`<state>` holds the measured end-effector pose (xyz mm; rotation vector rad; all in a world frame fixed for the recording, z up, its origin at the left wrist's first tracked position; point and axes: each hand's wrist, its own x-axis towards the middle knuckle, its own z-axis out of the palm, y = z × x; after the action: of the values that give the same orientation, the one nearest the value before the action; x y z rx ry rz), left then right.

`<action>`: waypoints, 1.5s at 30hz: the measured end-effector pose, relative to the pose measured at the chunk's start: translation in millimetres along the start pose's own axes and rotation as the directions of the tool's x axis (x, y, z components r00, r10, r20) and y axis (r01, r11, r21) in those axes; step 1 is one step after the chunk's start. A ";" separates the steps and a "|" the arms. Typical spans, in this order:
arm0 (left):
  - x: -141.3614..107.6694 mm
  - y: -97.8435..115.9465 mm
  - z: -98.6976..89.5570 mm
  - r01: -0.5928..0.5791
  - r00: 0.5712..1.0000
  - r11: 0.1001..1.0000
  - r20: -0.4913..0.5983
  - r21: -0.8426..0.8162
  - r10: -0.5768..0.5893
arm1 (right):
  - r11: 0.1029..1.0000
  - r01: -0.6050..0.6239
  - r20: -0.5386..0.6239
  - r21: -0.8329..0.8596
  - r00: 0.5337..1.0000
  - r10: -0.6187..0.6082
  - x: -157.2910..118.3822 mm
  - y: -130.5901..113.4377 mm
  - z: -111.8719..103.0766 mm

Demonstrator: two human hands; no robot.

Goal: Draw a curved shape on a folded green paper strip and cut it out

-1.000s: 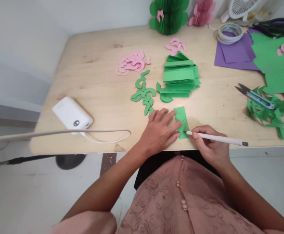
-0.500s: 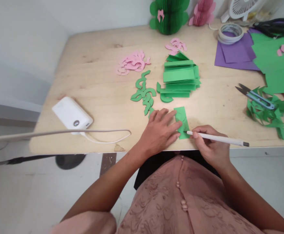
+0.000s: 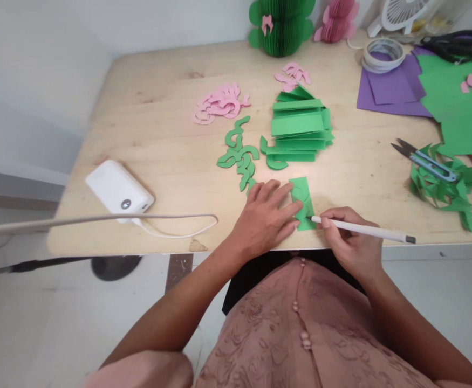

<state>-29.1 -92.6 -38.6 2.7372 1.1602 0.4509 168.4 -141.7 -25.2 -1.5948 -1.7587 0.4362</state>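
Note:
A small green paper strip (image 3: 302, 189) lies near the table's front edge, with a faint curved line drawn on it. My left hand (image 3: 265, 218) rests flat with fingers spread, its fingertips pressing on the strip's left side. My right hand (image 3: 353, 240) grips a white pen (image 3: 369, 230) with a dark end cap, its tip touching the strip's lower right part. Just beyond lie curved green paper cut-outs (image 3: 241, 156) and a pile of folded green paper strips (image 3: 298, 126).
Pink cut-outs (image 3: 223, 102) lie further back. Blue-handled scissors (image 3: 430, 164) rest on green scraps (image 3: 438, 191) at right, near purple paper (image 3: 395, 89) and a tape roll (image 3: 382, 56). A white power bank (image 3: 118, 186) with a cable sits left. Honeycomb paper figures (image 3: 282, 27) stand behind.
The pen in my right hand has shifted very slightly to the right on the strip. My left hand has stayed in place.

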 end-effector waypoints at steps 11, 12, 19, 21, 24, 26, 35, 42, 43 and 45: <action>0.6 -0.5 -0.4 0.000 1.000 1.000 0.011 0.005 0.000 | 1.000 -0.014 -0.027 0.016 1.000 0.015 -0.2 0.2 1.1; 0.5 -0.5 -0.3 0.000 1.000 1.000 0.011 0.004 0.000 | 1.000 -0.017 -0.030 0.017 0.999 0.017 -0.1 0.3 1.4; 0.7 -0.1 -0.2 0.001 1.000 1.000 0.002 0.001 -0.001 | 0.999 -0.028 -0.042 0.024 0.999 0.029 -0.4 1.2 2.8; 0.8 0.0 -0.2 0.003 1.000 1.000 0.002 0.003 -0.003 | 0.999 -0.030 -0.046 0.022 0.998 0.031 -0.6 1.0 2.6; 0.7 0.0 -0.2 0.004 1.000 1.000 0.004 0.006 -0.004 | 0.999 -0.037 -0.056 0.023 0.998 0.038 -1.0 0.8 2.7; 0.6 -0.1 0.0 0.002 1.000 1.000 0.006 0.006 -0.002 | 0.999 -0.043 -0.061 0.023 0.997 0.044 -1.2 0.9 3.0; 0.8 -0.2 -0.2 -0.004 1.000 1.000 0.005 0.010 0.004 | 0.998 -0.069 -0.057 0.013 0.996 0.070 -2.0 2.5 3.5; 0.8 -0.3 -0.1 -0.002 1.000 1.000 0.005 0.010 0.002 | 0.994 -0.111 -0.073 0.023 0.991 0.112 -2.8 4.4 5.2; 0.8 -0.3 -0.1 -0.001 1.000 1.000 0.005 0.010 0.001 | 0.993 -0.115 -0.073 0.027 0.990 0.117 -3.0 4.7 5.4; 0.8 -0.3 -0.1 0.000 1.000 1.000 0.005 0.011 0.000 | 0.992 -0.119 -0.071 0.033 0.990 0.122 -3.4 5.1 5.6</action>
<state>-28.8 -91.8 -38.4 2.7458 1.1651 0.4387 168.2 -142.8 -33.4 -1.6813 -1.6007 0.4532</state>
